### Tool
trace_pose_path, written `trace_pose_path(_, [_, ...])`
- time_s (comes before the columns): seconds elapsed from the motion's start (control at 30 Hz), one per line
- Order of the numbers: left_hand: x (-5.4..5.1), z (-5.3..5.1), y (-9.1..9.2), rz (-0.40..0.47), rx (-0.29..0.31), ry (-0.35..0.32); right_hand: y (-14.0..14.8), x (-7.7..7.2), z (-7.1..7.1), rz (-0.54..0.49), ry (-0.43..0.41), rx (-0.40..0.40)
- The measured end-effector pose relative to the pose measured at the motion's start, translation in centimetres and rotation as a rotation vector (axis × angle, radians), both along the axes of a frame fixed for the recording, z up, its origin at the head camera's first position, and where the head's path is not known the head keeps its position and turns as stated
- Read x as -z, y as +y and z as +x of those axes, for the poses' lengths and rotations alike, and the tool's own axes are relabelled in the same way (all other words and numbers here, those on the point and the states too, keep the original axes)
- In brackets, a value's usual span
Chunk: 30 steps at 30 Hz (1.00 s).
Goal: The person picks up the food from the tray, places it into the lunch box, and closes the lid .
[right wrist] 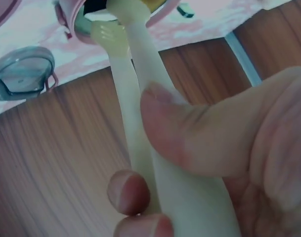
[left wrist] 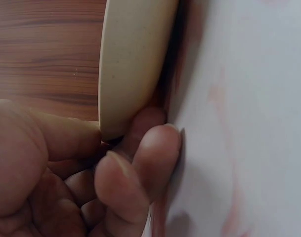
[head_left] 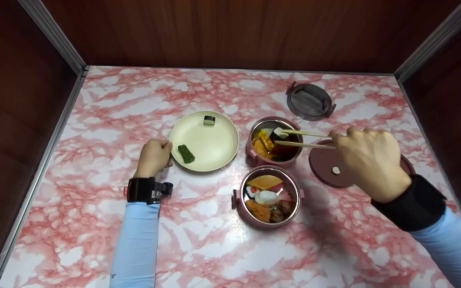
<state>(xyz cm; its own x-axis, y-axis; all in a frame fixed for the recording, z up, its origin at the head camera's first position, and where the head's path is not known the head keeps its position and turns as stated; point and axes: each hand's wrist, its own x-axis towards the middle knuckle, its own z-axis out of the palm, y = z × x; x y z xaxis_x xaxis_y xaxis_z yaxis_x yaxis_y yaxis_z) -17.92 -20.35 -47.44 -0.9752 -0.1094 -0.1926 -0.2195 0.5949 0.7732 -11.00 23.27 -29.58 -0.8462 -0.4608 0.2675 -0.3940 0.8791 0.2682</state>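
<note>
My left hand pinches the left rim of a pale cream plate; in the left wrist view the thumb meets the rim and a finger reaches under it. On the plate lie a small dark-wrapped roll and a green piece of food. My right hand grips pale yellow tongs, thumb along one arm. Their tips reach into the farther pink container, at a black-and-white roll. Whether they clasp it I cannot tell. Yellow and orange food sits beside it.
Nearer me stands a second pink container filled with assorted food. A grey lid lies at the back right. A dark red round lid is partly under my right hand. Wooden panels border the marbled table.
</note>
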Motion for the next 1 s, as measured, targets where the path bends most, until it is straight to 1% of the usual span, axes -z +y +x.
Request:
trace_pose_path(0.17, [-0.1,0.1,0.1,0.006,0.013,0.015,0.0,1.2,0.0,-0.005,0.126,-0.055])
trace_pose_path(0.23, [-0.2,0.1,0.1,0.005,0.019,0.02,-0.1,1.6,0.2,-0.006,0.157,-0.06])
trace_pose_path(0.33, [-0.3,0.0,0.0,0.005,0.017,0.019,-0.4,2.1,0.6,-0.003,0.167,-0.057])
trace_pose_path(0.53, [-0.3,0.0,-0.2,0.009,0.007,0.005,-0.9,2.4,0.8,0.019,0.17,-0.059])
trace_pose_path(0.7, [-0.2,0.0,0.0,0.002,0.008,0.006,-1.5,2.6,1.3,0.054,0.206,-0.065])
trace_pose_path(0.77, [-0.2,-0.1,0.1,-0.002,0.009,0.005,-1.7,2.5,1.3,0.074,0.205,-0.07])
trace_pose_path(0.83, [-0.2,-0.1,0.1,-0.008,0.011,0.007,-1.7,2.1,1.1,0.083,0.166,-0.068])
trace_pose_path(0.9, [-0.2,0.0,0.1,-0.01,0.013,0.004,-1.4,1.6,0.8,0.06,0.115,-0.058])
trace_pose_path(1.0, [-0.2,0.0,0.1,-0.008,0.021,0.004,-0.7,0.3,0.5,0.006,0.045,-0.031])
